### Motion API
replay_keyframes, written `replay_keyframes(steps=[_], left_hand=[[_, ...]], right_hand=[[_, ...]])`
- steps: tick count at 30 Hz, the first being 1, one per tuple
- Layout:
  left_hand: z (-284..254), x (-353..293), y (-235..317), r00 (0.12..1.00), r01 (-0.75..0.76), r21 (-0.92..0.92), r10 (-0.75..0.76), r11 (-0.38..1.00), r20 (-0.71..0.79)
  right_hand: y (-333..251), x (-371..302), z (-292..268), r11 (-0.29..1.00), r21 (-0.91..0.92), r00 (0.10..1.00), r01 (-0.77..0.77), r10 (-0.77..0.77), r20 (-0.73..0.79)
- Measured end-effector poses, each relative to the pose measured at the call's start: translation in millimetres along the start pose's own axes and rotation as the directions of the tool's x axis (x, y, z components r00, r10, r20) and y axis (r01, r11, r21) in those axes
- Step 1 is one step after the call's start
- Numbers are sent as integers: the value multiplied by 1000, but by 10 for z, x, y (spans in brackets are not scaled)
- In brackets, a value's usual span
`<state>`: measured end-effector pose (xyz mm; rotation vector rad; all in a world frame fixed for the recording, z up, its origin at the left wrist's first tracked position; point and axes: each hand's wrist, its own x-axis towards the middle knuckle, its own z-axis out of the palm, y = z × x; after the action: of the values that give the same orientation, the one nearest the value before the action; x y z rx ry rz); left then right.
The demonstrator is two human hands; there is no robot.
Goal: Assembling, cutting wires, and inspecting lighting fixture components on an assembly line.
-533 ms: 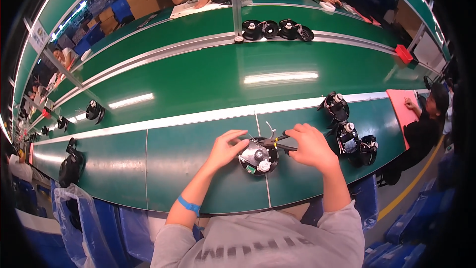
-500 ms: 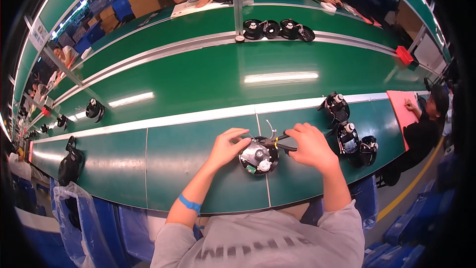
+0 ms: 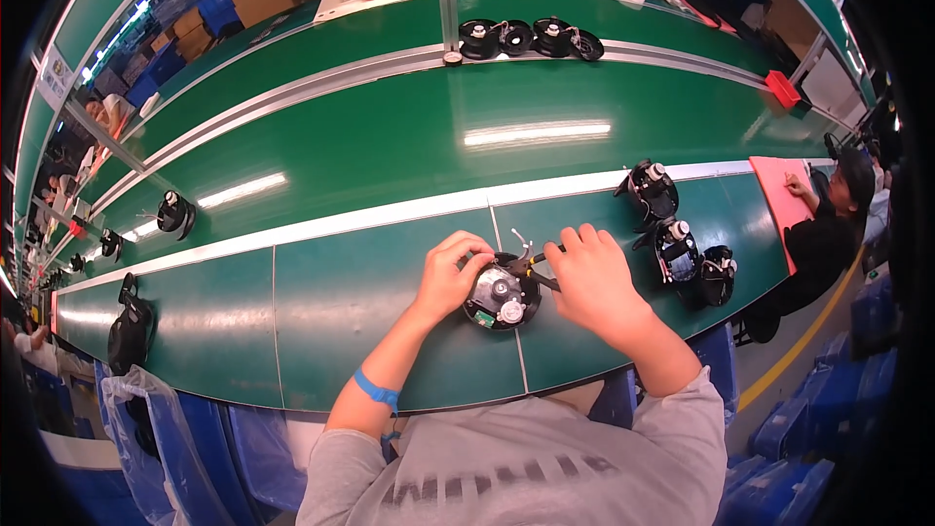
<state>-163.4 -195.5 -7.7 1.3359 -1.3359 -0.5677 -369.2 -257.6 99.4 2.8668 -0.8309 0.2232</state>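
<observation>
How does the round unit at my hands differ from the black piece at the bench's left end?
The unit shows a silver centre; the black piece looks dark all over.
The unit is round; the black piece is elongated.
The left hand and pliers are at the unit; no hand is at the black piece.
Both are on the green bench.

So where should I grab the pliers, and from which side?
Probably by both handles, coming from the right. The pliers point their jaws left over the black unit, while the handles spread toward the right hand, which holds them. The left hand is at the unit's upper left edge, so that side looks crowded.
</observation>
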Motion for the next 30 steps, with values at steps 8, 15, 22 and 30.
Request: replay_keyframes(steps=[8, 15, 22, 30], left_hand=[[67, 31, 78, 996, -77, 22, 77, 997, -34], [151, 11, 35, 989, -98, 55, 103, 994, -104], [68, -34, -108, 965, 58, -239, -116, 969, -237], [-880, -452, -211, 904, 211, 481, -357, 851, 235]], right_hand=[[-31, 17, 27, 1000, -5, 1000, -8, 8, 26], [74, -12, 162, 1000, 5, 1000, 14, -14, 18], [169, -222, 171, 981, 182, 997, -62, 69, -34], [848, -1073, -366, 856, 304, 806, -417, 503, -312]])
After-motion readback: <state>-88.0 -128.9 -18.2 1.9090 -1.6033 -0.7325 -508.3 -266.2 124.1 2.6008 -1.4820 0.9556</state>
